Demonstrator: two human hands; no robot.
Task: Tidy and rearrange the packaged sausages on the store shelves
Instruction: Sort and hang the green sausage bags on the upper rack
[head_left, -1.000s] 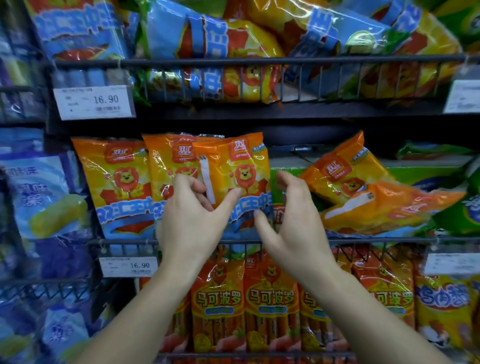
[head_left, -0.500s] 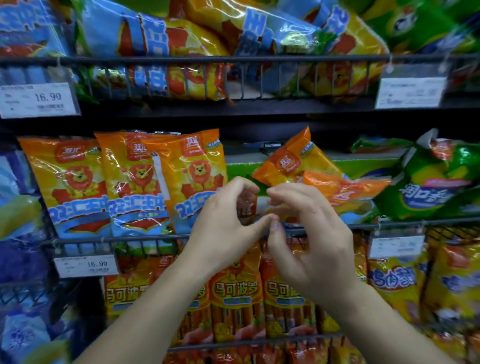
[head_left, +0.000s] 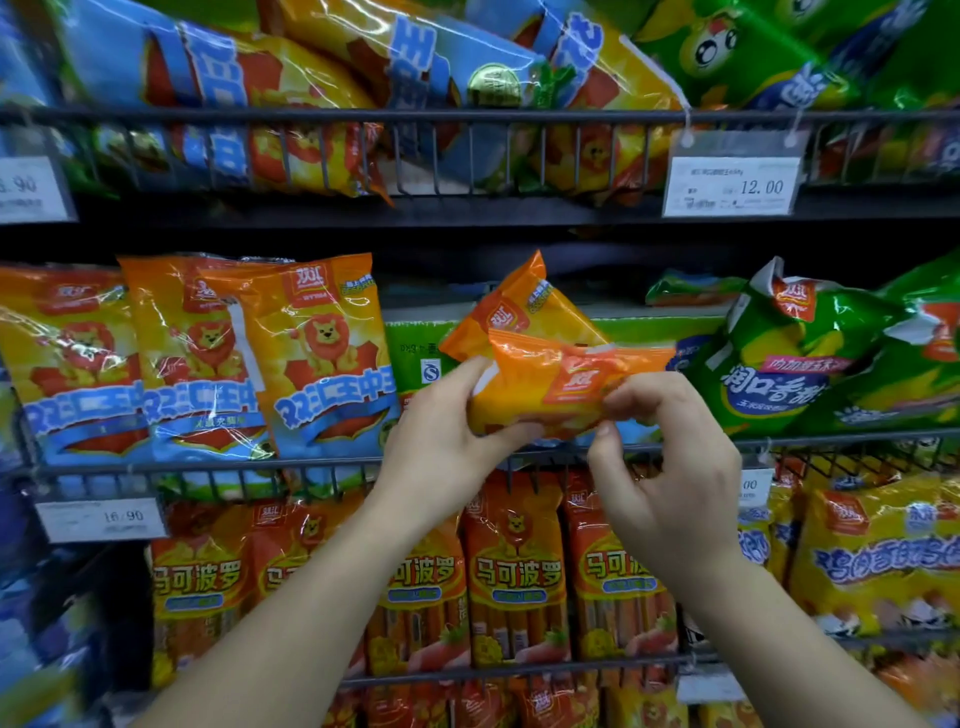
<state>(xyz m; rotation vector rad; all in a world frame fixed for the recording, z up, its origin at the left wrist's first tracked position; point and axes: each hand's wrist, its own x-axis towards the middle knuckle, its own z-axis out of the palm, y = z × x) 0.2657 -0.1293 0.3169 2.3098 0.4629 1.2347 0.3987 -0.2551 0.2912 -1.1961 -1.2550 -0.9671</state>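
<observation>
Orange, glossy plastic crinkles where we hold one sausage packet (head_left: 561, 387) lying flat just above the middle shelf's wire rail (head_left: 208, 464). Our left hand (head_left: 441, 441) grips its left end, and our right hand (head_left: 670, 467) pinches its right end. A second orange packet (head_left: 519, 306) leans tilted just behind it. Three flat rectangular packets (head_left: 322, 358) stand upright to the left, overlapping.

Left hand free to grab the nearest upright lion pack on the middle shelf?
Likely reachable, but not free: the lion pack stands just beside the left hand, nothing between, yet that hand grips the orange pack along with the right hand.
</observation>
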